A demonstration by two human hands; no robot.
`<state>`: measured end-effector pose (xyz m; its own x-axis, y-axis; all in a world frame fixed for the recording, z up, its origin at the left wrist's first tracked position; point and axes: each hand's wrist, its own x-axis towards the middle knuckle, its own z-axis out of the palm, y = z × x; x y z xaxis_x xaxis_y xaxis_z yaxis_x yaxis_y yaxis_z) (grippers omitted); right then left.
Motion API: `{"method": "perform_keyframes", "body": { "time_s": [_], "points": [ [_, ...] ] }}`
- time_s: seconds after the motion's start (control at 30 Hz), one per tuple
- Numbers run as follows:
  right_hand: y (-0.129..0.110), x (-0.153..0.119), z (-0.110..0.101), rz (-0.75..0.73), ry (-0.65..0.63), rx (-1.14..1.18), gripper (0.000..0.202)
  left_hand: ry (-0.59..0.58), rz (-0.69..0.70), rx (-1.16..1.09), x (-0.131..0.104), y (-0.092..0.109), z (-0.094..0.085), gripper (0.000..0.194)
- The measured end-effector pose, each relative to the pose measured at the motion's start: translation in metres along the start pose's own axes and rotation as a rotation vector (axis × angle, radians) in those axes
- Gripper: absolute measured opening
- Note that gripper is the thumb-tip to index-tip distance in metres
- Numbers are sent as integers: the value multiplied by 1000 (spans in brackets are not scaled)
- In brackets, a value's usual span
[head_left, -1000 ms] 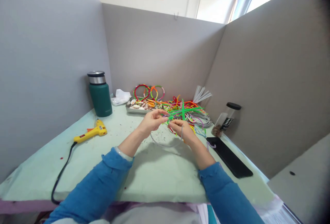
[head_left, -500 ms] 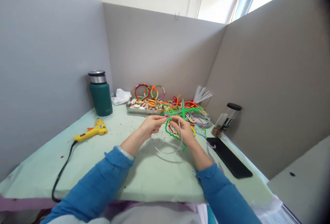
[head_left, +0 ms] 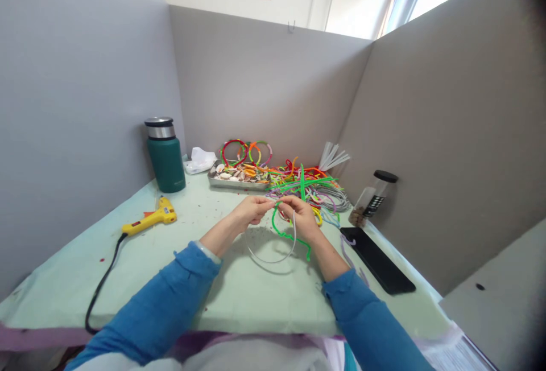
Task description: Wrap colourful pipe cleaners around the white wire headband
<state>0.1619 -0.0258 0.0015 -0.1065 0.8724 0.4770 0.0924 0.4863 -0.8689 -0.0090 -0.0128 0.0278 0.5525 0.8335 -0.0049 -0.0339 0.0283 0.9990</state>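
The left hand (head_left: 249, 213) and right hand (head_left: 301, 220) pinch a thin white ring (head_left: 273, 262) at its top, fingertips nearly meeting; the ring hangs above the table (head_left: 230, 297). A green strand (head_left: 285, 235) runs from the fingertips and dangles below the right hand. Beyond, a metal tray (head_left: 232, 185) holds shells (head_left: 228, 177). To the right, a clear jar (head_left: 367, 196), black lid on, contains brown pieces (head_left: 358, 219) at the bottom. The flask (head_left: 166, 164) is capped; contents hidden. Compared with one second earlier, the ring hangs lower and the strand trails free beneath the fingers.
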Motion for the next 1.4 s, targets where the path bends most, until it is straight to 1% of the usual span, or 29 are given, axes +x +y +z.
{"method": "perform_keyframes", "body": {
  "time_s": [0.13, 0.23, 0.43, 0.6, 0.7, 0.73, 0.8, 0.9, 0.97, 1.03, 1.17, 1.3, 1.4],
  "points": [
    [4, 2, -2, -6, -25, -29, 23, 36, 59, 149, 2, -1, 1, 40],
    [7, 3, -3, -11, -32, -46, 22, 66, 72, 256, 5, -4, 2, 41],
    [13, 2, -3, -18, -35, -40, 23, 12, 71, 279, 8, -10, 4, 38],
    [16, 4, -4, -19, -14, -40, 26, -3, 95, 317, 5, -9, 6, 30],
    [15, 4, -4, -4, 30, -61, 26, 8, 215, 463, 5, -9, 4, 20],
    [15, 4, -4, 4, 40, -64, 27, 27, 270, 539, 6, -10, 3, 16],
    [16, 4, -4, 12, 46, -69, 28, 105, 370, 719, 7, -13, 2, 9],
    [20, 4, -4, 7, 49, -78, 28, 229, 506, 937, 8, -16, 1, 10],
    [23, 4, -3, 13, 58, -79, 27, 263, 568, 996, 7, -18, 1, 14],
    [26, 5, -3, 33, 68, -74, 27, 267, 585, 1015, 5, -18, 1, 16],
    [29, 5, -3, 55, 82, -60, 29, 259, 565, 1041, 4, -20, 0, 18],
    [28, 4, -4, 49, 54, -55, 30, 260, 569, 1076, 2, -20, 0, 20],
    [24, 3, -4, 31, 44, -72, 29, 272, 574, 1058, 1, -19, 1, 22]
  ]
}}
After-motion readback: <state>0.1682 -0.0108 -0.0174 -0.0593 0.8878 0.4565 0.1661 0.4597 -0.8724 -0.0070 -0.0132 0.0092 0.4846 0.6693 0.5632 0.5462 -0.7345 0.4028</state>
